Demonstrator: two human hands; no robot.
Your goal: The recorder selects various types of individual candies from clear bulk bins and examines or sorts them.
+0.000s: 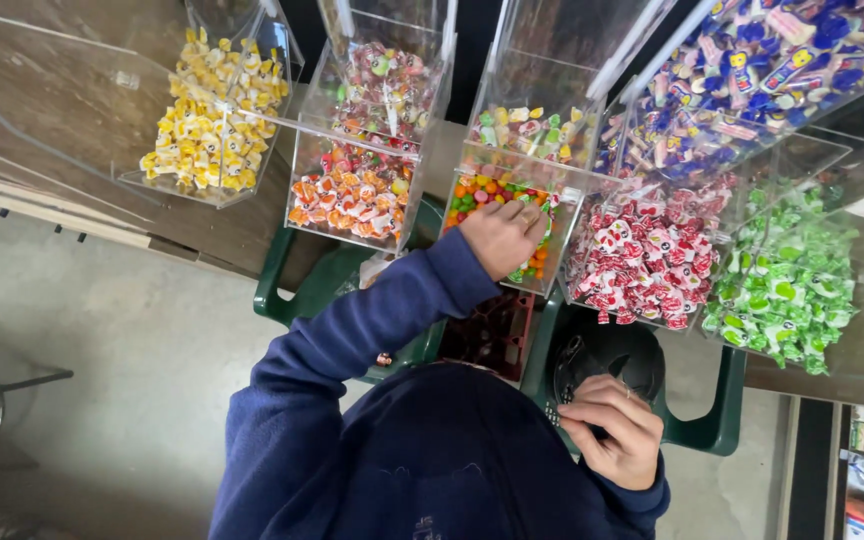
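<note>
Left hand (503, 236) is reaching into a clear plastic bin (472, 165) of small round mixed-colour candies (482, 192); fingers curled down among them at the bin's front right corner, w/ the grip narrow, fingertips buried, so can't tell if any candy is pinched. Blue sleeve (352, 330) runs back from that hand to the body.

Right hand (609, 430) sits low, near the body, fingers folded round a dark object (607, 365) w/ a black round shape just above it; grip closed on it, but what it is exactly can't be made out. It's over a green plastic chair (704, 425).

Other bins in a row, all clear: yellow wrapped candies (214, 115) far left, orange and red wrapped ones (352, 190) next to the reached bin, red-and-white wrapped ones (642, 255) just right of it, green wrapped ones (782, 280) further right, blue and purple ones (752, 70) above. Bins rest on a brown table (52, 90). Grey floor (132, 350) below left.
</note>
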